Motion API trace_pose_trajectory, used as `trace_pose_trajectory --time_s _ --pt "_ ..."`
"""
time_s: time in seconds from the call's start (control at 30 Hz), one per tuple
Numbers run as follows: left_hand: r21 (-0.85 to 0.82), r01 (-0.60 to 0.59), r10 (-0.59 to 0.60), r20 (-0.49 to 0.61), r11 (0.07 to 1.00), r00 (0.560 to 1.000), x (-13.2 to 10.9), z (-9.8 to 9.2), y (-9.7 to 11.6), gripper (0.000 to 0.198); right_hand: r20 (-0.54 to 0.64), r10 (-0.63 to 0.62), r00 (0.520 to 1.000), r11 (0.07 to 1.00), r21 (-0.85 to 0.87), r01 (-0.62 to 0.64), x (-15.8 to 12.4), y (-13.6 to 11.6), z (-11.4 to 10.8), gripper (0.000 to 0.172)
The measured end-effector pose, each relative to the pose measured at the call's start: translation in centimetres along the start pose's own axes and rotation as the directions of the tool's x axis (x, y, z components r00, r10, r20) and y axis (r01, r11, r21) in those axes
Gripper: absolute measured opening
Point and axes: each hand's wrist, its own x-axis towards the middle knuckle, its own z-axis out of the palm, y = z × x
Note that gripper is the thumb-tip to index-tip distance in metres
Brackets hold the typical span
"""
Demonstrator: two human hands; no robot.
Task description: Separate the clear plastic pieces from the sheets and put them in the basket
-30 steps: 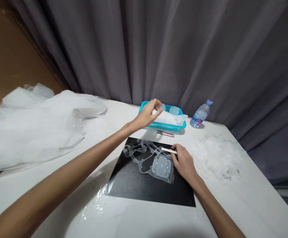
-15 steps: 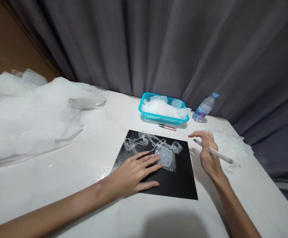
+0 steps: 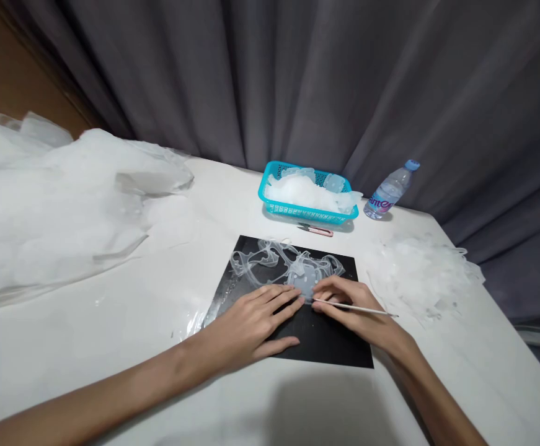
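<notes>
A black mat [image 3: 335,341] lies on the white table. On it, a translucent rounded-square piece [image 3: 303,282] is surrounded by curled clear strips [image 3: 246,266]. My left hand [image 3: 265,319] rests flat on the mat with its fingers stretched out, the fingertips at the piece's lower left edge. Against the piece's lower right edge, the fingers of my right hand [image 3: 348,310] are closed together. They hold a slim white pen-like tool [image 3: 362,308], its rear end pointing right; its tip is hidden or too small to make out.
Beyond the mat are pink-handled thread snips [image 3: 318,231] and a turquoise basket [image 3: 307,214] of translucent pieces. A water bottle [image 3: 388,192] stands to its right. Clear scraps [image 3: 418,275] are heaped at right, a large pile of white translucent sheets [image 3: 56,210] at left. A grey curtain [image 3: 297,80] hangs behind.
My right hand has moved left from beside the mat onto the piece's lower right edge, tool still in it. The strips around the piece have shifted; my left hand stays flat.
</notes>
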Motion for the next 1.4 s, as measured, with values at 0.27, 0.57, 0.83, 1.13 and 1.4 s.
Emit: trace_pose_trajectory --time_s 0.27,0.57,0.83,1.13,1.4 --pt "0.002 0.066 -0.066 0.009 0.998 0.998 0.0 -0.1 0.8 0.068 -0.016 -0.121 0.993 0.991 -0.068 0.119 0.2 0.0 0.6 0.014" --pt "0.076 -0.011 0.014 -0.039 0.997 0.999 0.0 0.4 1.4 0.059 -0.009 -0.103 0.995 0.985 -0.143 0.100 0.0 0.0 1.0 0.015" --pt "0.009 -0.027 0.028 -0.076 1.000 0.997 0.0 0.2 1.3 0.061 0.001 -0.183 0.983 0.955 -0.237 0.178 0.0 -0.2 1.6 0.016" --pt "-0.049 -0.023 0.022 -0.032 0.999 0.999 0.6 -0.6 1.5 0.055 0.036 -0.184 0.982 0.935 -0.303 0.186 -0.6 -0.2 1.1 0.016" --pt "-0.107 0.005 -0.008 -0.029 0.994 1.000 0.5 -0.3 1.3 0.056 0.058 -0.335 0.940 0.835 -0.443 0.325 0.0 1.6 1.6 0.025"
